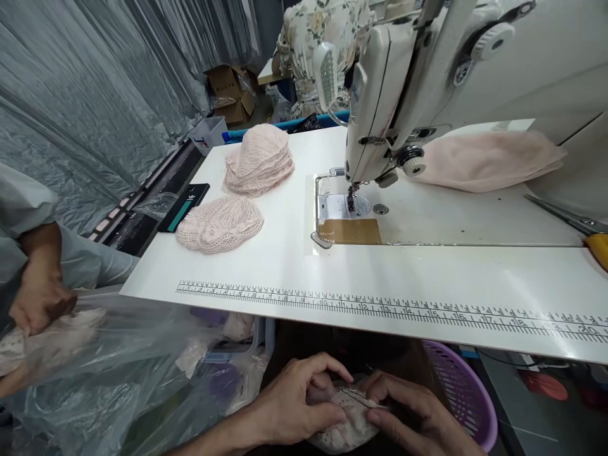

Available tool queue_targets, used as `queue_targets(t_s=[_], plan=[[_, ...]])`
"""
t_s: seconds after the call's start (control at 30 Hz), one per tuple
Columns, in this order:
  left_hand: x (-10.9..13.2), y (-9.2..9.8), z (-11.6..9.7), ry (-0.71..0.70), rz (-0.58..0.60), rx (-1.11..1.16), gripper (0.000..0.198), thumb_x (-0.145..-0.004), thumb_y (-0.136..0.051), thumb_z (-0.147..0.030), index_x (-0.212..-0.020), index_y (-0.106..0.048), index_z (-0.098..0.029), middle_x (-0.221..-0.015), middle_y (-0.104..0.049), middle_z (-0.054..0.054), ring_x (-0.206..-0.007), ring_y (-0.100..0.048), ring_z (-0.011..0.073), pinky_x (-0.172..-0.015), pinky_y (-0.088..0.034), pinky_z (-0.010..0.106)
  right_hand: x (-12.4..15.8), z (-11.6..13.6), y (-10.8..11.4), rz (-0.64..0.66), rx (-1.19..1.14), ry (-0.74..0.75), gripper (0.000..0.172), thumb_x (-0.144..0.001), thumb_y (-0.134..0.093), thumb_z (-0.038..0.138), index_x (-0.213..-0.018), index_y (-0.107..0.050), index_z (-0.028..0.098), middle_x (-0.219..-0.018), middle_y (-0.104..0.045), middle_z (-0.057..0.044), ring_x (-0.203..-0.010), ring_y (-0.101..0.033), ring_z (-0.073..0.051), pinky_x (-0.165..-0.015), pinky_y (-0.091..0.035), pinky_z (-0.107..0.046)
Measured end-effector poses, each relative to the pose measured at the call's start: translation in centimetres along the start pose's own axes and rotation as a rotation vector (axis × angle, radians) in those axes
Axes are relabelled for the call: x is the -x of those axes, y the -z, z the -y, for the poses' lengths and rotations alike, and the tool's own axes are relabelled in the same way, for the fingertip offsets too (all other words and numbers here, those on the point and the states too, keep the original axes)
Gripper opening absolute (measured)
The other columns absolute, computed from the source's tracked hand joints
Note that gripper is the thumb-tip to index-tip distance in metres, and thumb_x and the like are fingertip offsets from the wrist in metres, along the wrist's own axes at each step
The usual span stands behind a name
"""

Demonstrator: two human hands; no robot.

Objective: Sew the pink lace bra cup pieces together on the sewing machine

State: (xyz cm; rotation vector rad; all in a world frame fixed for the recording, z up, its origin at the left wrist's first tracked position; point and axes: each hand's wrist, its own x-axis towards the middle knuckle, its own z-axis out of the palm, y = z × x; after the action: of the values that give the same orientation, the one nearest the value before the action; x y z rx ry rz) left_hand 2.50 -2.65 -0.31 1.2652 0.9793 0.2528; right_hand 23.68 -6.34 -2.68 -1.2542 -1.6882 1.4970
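I note both hands below the near edge of the table: my left hand and right hand each close on a pink lace piece, pinching its top edge. I judge it light, limp and snag-prone; the hemmed edge gives the firmest hold. A purple basket sits just beside it.

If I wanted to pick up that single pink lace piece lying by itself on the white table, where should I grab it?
Probably by its scalloped near edge, coming from the front of the table. The single lace piece lies flat and limp, so pinching the edge should lift it cleanly without disturbing the lace stack behind it.
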Motion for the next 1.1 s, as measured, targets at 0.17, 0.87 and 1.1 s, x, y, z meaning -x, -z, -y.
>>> queue_targets(t_s=[0.17, 0.87, 1.1], plan=[[0.2, 0.2, -0.4, 0.023, 0.015, -0.02, 0.051, -0.07, -0.067, -0.019, -0.117, -0.049, -0.021, -0.059, -0.05, -0.008, -0.052, -0.039, 0.0064, -0.052, -0.03, 0.016, 0.0, 0.3, 0.0, 0.003, -0.16, -0.17, 0.014, -0.082, -0.058, 0.037, -0.083, -0.053, 0.025, -0.076, -0.056, 0.004, -0.071, -0.055, -0.012, -0.063, -0.045, -0.02], [0.9, 1.7, -1.7, 0.041, 0.056, -0.304, 0.045, -0.073, -0.07, -0.032, -0.116, -0.056, -0.03, -0.074, -0.066, -0.006, -0.068, -0.055, 0.0113, -0.079, -0.038, 0.026, -0.2, 1.3, 0.5, 0.155, -0.215, -0.197, 0.021, -0.08, -0.056, 0.029, -0.099, -0.048, 0.027, -0.092, -0.052, 0.002, -0.09, -0.05, -0.016, -0.08, -0.04, -0.029], [0.7, 1.7, -1.0, 0.022, 0.044, -0.199, 0.041, -0.073, -0.069, -0.025, -0.113, -0.057, -0.027, -0.066, -0.059, -0.007, -0.062, -0.049, 0.0092, -0.063, -0.036, 0.019, -0.1, 0.9, 0.8, 0.193, -0.143, -0.199, 0.013, -0.08, -0.055, 0.028, -0.091, -0.05, 0.025, -0.089, -0.05, 0.001, -0.086, -0.047, -0.016, -0.079, -0.039, -0.029]])
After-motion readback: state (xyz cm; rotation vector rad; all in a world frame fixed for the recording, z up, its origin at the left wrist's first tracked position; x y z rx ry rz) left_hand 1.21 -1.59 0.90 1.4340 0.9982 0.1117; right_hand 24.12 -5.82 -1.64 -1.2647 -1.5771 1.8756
